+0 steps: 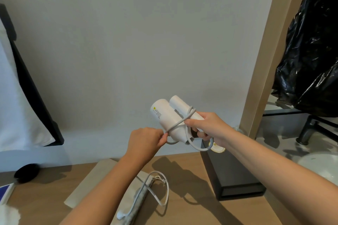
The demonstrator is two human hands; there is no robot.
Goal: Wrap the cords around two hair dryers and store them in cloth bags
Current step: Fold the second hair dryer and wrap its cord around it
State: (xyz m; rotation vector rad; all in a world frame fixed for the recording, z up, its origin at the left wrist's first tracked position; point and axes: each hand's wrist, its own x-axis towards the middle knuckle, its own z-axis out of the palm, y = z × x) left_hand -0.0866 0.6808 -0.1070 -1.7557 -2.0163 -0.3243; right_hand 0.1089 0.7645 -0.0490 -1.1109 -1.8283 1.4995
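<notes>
— Where is the hair dryer [164,115] now?
— We hold it folded, up above the bench [182,179]. Our right hand [206,126] grips the handle, fingers curled round it.
— And our left hand [144,142]?
— It pinches the cord [178,123], which crosses the white body. The cloth bag [95,184] lies flat on the bench, near a black box [234,173].

R hand [204,126] grips white folded hair dryer [170,117] above wooden table [192,188]. L hand [146,140] pinches its cord [180,121]. Cloth bag [102,179] lies below.
</notes>
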